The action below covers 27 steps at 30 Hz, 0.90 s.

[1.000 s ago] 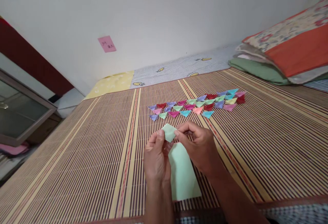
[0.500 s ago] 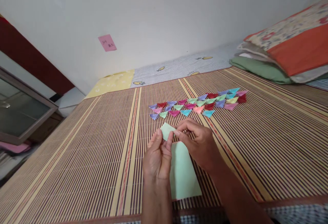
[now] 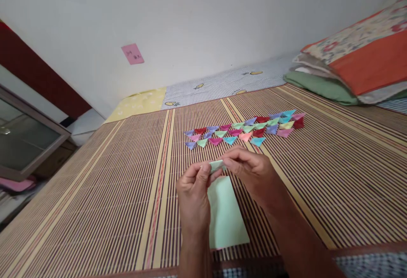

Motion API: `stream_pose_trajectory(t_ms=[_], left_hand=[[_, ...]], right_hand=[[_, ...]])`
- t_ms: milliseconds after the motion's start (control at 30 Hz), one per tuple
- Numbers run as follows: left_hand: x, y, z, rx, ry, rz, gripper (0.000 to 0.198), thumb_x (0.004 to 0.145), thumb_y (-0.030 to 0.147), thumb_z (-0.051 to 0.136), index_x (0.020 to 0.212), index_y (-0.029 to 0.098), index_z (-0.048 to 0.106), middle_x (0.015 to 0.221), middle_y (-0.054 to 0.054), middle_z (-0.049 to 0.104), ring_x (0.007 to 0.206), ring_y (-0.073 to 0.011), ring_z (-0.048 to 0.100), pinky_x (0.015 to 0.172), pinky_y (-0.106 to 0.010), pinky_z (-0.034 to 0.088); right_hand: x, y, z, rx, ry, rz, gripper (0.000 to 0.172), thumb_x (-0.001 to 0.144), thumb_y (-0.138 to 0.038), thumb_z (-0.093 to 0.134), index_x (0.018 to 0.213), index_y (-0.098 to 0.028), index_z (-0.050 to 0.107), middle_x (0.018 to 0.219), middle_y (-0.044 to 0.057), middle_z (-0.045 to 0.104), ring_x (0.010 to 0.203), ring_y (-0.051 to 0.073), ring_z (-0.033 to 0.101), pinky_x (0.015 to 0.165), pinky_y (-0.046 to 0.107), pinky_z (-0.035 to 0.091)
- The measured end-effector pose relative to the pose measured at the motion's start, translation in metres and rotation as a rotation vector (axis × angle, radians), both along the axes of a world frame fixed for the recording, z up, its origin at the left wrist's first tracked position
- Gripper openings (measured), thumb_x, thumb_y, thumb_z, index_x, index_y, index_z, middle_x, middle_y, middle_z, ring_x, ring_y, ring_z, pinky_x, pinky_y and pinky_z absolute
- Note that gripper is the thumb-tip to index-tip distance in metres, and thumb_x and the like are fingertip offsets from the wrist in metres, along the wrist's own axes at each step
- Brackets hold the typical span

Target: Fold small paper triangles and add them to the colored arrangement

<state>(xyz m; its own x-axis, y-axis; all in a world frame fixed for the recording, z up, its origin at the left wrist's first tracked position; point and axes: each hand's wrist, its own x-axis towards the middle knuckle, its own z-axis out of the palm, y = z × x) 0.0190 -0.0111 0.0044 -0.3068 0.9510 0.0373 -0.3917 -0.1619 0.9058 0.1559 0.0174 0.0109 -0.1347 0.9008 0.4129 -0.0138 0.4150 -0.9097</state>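
Between my two hands is a small folded piece of pale green paper (image 3: 216,166). My left hand (image 3: 195,189) pinches its left end with thumb and fingers. At its right end, my right hand (image 3: 249,172) grips it between thumb and forefinger. Below them a larger pale green sheet of paper (image 3: 227,214) lies on the striped mat, partly covered by my left hand and wrist. Beyond my hands, several small folded paper triangles (image 3: 235,132) in purple, red, pink, green, blue and yellow lie in slanting rows.
The striped mat (image 3: 127,184) covers the bed. Folded bedding with an orange and floral cover (image 3: 369,65) is piled at the right. A pink note (image 3: 132,54) is stuck on the white wall (image 3: 203,19). A glass-fronted cabinet door (image 3: 25,133) stands at the left.
The small green paper went from a flat diamond shape to a narrow folded strip. My left thumb and fingers closed over it, and both hands turned slightly inward.
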Motion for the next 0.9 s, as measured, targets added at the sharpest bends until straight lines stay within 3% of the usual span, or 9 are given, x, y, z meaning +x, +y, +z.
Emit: stream_pose_trajectory(t_ms=[133,233,400,533,633,767,900], left_hand=[[-0.002,-0.002,-0.002,0.046,0.133,0.023,0.019,0.082,0.035,0.080,0.079,0.016,0.079,0.078,-0.005,0.077,0.079,-0.0198,0.076,0.079,-0.032,0.064],[-0.001,-0.002,-0.002,0.050,0.168,0.028,0.019,0.081,0.036,0.081,0.081,0.016,0.080,0.080,-0.006,0.078,0.077,-0.0205,0.076,0.077,-0.033,0.065],[0.007,-0.003,0.003,0.037,0.023,-0.018,0.017,0.081,0.035,0.080,0.082,0.018,0.080,0.080,-0.004,0.078,0.077,-0.0178,0.075,0.076,-0.031,0.065],[0.011,-0.003,0.004,0.034,-0.074,-0.028,0.015,0.081,0.033,0.082,0.081,0.018,0.080,0.079,-0.003,0.077,0.075,-0.0144,0.074,0.073,-0.024,0.063],[0.008,-0.002,0.001,0.047,-0.019,0.015,0.012,0.082,0.031,0.081,0.083,0.019,0.081,0.081,-0.002,0.077,0.073,-0.0128,0.072,0.069,-0.021,0.062],[0.001,0.000,-0.003,0.111,0.091,0.035,0.010,0.084,0.031,0.078,0.087,0.022,0.082,0.092,-0.004,0.077,0.072,-0.0123,0.070,0.064,-0.020,0.059],[-0.001,0.000,-0.003,0.157,0.155,0.030,0.010,0.086,0.030,0.076,0.085,0.023,0.082,0.086,-0.001,0.071,0.062,-0.0076,0.059,0.061,-0.019,0.052]], right_hand=[[0.003,-0.002,0.004,-0.018,-0.003,0.010,0.014,0.095,-0.024,0.061,0.084,-0.022,0.069,0.083,0.000,0.064,0.081,0.016,0.061,0.074,0.029,0.047],[0.001,-0.006,0.008,0.036,-0.094,-0.058,0.015,0.096,-0.021,0.057,0.083,-0.021,0.066,0.081,0.001,0.062,0.075,0.016,0.058,0.069,0.030,0.046],[-0.011,-0.010,0.005,0.402,-0.278,-0.355,0.015,0.097,-0.014,0.050,0.087,-0.021,0.057,0.085,0.004,0.060,0.084,0.020,0.058,0.074,0.034,0.047],[-0.018,-0.008,-0.001,0.578,-0.331,-0.442,0.014,0.097,-0.009,0.049,0.093,-0.020,0.057,0.090,0.006,0.060,0.090,0.022,0.057,0.079,0.037,0.047],[-0.016,-0.008,0.001,0.494,-0.271,-0.376,0.013,0.097,-0.009,0.052,0.091,-0.019,0.059,0.090,0.005,0.061,0.088,0.020,0.058,0.076,0.034,0.048],[-0.009,-0.009,0.006,0.276,-0.164,-0.182,0.011,0.094,-0.012,0.061,0.087,-0.020,0.062,0.085,0.000,0.062,0.075,0.015,0.059,0.067,0.028,0.047],[-0.007,-0.008,0.007,0.345,-0.175,-0.223,0.012,0.094,-0.012,0.061,0.086,-0.020,0.062,0.085,0.001,0.064,0.080,0.015,0.061,0.072,0.029,0.048]])
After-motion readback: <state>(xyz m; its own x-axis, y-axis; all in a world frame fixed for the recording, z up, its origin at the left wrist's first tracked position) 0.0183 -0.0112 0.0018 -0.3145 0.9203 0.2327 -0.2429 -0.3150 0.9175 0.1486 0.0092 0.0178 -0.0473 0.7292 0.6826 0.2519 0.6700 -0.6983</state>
